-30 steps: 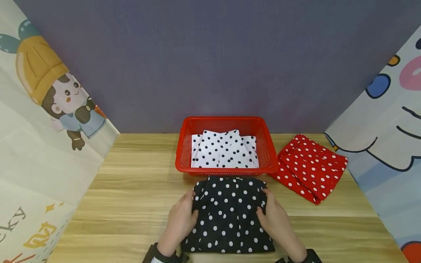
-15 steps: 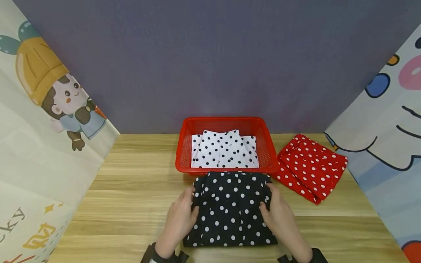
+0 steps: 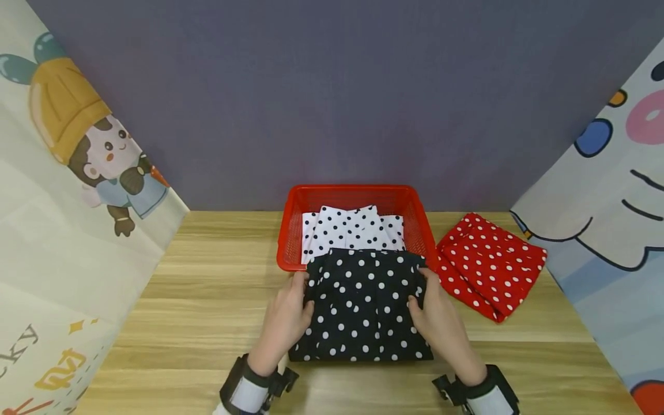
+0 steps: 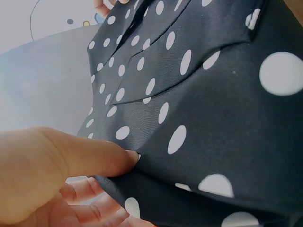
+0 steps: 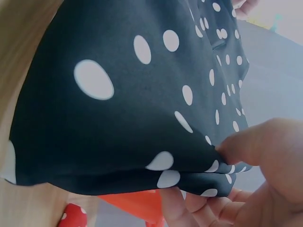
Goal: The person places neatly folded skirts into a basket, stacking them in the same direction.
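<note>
A folded black cloth with white polka dots (image 3: 365, 311) is held up by both hands, its far edge overlapping the front rim of a red plastic basket (image 3: 290, 230) in the head view. My left hand (image 3: 285, 314) grips its left side, thumb on top and fingers beneath, as the left wrist view shows at the thumb (image 4: 104, 153). On the opposite side my right hand (image 3: 441, 317) pinches the cloth the same way, fingers (image 5: 177, 208) under the edge. Inside the basket lies a folded white cloth with black dots (image 3: 344, 230), its front part hidden by the black one.
To the right of the basket, a folded red cloth with white dots (image 3: 493, 265) lies on the wooden table (image 3: 207, 300). A grey panel (image 3: 332, 104) rises behind, with printed sheets on the left (image 3: 67, 259) and right (image 3: 596, 219).
Both hands have carried the black dotted cloth forward, from in front of the basket to over its front rim. The white and red cloths have stayed in place.
</note>
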`<move>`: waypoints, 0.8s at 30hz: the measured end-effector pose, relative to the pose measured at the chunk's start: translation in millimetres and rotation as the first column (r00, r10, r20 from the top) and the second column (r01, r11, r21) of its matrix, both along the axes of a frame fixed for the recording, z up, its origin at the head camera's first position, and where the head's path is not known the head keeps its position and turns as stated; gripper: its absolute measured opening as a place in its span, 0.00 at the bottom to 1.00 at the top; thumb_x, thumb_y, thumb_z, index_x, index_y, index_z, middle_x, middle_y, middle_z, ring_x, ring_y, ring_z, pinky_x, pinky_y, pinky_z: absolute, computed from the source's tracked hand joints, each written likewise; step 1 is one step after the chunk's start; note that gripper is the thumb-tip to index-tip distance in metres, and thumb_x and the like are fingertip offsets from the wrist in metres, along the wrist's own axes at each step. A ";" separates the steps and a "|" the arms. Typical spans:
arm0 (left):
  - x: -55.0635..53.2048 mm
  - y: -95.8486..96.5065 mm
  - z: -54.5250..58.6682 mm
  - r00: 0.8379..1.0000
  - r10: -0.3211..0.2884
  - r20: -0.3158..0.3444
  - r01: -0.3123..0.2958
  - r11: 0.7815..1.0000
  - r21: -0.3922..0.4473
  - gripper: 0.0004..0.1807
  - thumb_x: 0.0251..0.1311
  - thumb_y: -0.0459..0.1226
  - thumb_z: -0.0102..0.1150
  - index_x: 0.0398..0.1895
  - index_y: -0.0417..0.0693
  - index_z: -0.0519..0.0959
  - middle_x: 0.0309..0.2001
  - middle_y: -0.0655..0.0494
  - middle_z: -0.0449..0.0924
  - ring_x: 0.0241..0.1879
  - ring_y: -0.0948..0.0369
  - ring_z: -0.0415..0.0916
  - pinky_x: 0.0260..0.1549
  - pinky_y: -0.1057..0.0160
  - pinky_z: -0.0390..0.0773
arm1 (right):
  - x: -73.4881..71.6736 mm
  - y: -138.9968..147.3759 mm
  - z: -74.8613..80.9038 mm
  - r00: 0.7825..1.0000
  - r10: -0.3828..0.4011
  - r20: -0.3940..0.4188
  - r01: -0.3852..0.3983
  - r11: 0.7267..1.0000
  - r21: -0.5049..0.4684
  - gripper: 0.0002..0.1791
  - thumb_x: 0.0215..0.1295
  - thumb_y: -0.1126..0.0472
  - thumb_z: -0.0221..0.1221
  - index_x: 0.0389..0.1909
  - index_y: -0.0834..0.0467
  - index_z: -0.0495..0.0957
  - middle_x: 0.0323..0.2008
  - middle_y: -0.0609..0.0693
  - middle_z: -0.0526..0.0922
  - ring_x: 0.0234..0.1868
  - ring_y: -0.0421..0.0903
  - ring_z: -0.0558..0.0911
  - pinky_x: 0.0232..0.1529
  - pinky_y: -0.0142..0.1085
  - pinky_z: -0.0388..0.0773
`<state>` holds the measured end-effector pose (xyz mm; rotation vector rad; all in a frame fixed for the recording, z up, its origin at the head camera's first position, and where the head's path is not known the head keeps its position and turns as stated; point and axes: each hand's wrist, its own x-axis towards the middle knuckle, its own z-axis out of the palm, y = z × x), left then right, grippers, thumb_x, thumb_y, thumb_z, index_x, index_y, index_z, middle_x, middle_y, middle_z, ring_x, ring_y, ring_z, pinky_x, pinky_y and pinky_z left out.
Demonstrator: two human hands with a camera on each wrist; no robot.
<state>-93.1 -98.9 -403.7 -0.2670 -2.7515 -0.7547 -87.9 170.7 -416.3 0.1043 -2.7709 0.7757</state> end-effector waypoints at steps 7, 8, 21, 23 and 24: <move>-14.3 0.1 7.5 1.000 -0.006 0.020 0.006 1.000 0.014 0.24 0.43 0.28 0.66 0.47 0.38 0.71 0.35 0.45 0.78 0.28 0.53 0.76 0.25 0.56 0.76 | -17.3 0.7 8.3 0.996 0.043 -0.072 -0.042 0.999 0.011 0.34 0.51 0.67 0.63 0.57 0.69 0.59 0.41 0.68 0.78 0.33 0.57 0.81 0.34 0.51 0.79; -16.5 0.1 8.5 1.000 -0.008 0.025 0.008 1.000 0.020 0.24 0.44 0.29 0.66 0.47 0.38 0.70 0.35 0.45 0.78 0.28 0.53 0.75 0.25 0.56 0.76 | -19.6 0.5 10.2 0.996 0.044 -0.074 -0.043 0.999 0.012 0.33 0.51 0.66 0.63 0.57 0.68 0.59 0.40 0.68 0.78 0.32 0.57 0.81 0.33 0.50 0.80; -43.7 -0.9 25.9 1.000 -0.013 0.007 0.013 1.000 0.010 0.24 0.45 0.27 0.64 0.49 0.35 0.71 0.41 0.42 0.79 0.32 0.53 0.76 0.29 0.57 0.80 | -48.9 -4.2 30.9 0.996 0.061 -0.066 -0.060 0.998 0.023 0.32 0.54 0.64 0.61 0.58 0.69 0.60 0.45 0.69 0.77 0.28 0.54 0.80 0.27 0.45 0.80; -48.0 -1.5 28.1 1.000 -0.013 -0.002 0.013 1.000 -0.003 0.23 0.45 0.27 0.64 0.48 0.34 0.72 0.42 0.41 0.79 0.33 0.52 0.77 0.31 0.55 0.80 | -53.7 -4.3 32.9 0.995 0.073 -0.065 -0.071 0.997 0.024 0.32 0.55 0.64 0.60 0.59 0.70 0.60 0.45 0.69 0.77 0.26 0.53 0.79 0.25 0.44 0.80; -50.4 -1.9 29.1 1.000 -0.017 -0.008 0.017 1.000 -0.006 0.23 0.45 0.27 0.64 0.48 0.34 0.72 0.41 0.41 0.79 0.33 0.51 0.77 0.31 0.55 0.79 | -56.2 -4.3 33.7 0.995 0.078 -0.065 -0.076 0.997 0.025 0.32 0.55 0.64 0.60 0.59 0.70 0.60 0.45 0.69 0.76 0.25 0.52 0.78 0.25 0.44 0.79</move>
